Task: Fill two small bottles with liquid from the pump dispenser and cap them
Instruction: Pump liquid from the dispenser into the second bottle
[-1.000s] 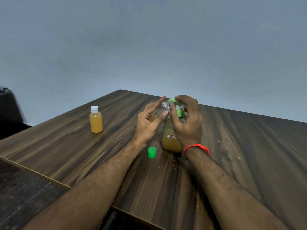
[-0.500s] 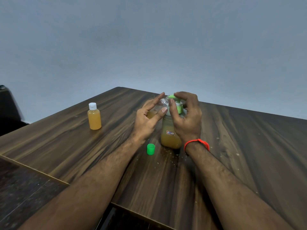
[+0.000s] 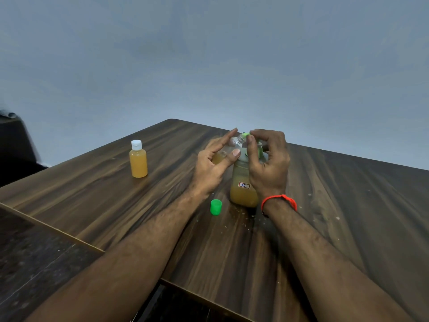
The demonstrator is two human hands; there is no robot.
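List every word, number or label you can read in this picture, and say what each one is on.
"35": handwritten in blue on a small white sticker with a red border, stuck on the front of the pump dispenser.
No other text can be read: the capped small bottle, the loose green cap and the table show no print.

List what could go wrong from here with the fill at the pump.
1. The left hand holds the small bottle tilted at the green nozzle; any misalignment likely sends liquid onto the table.
2. The right hand presses on top of the pump dispenser; it could tip.
3. The loose green cap sits near the left forearm and may get knocked away.
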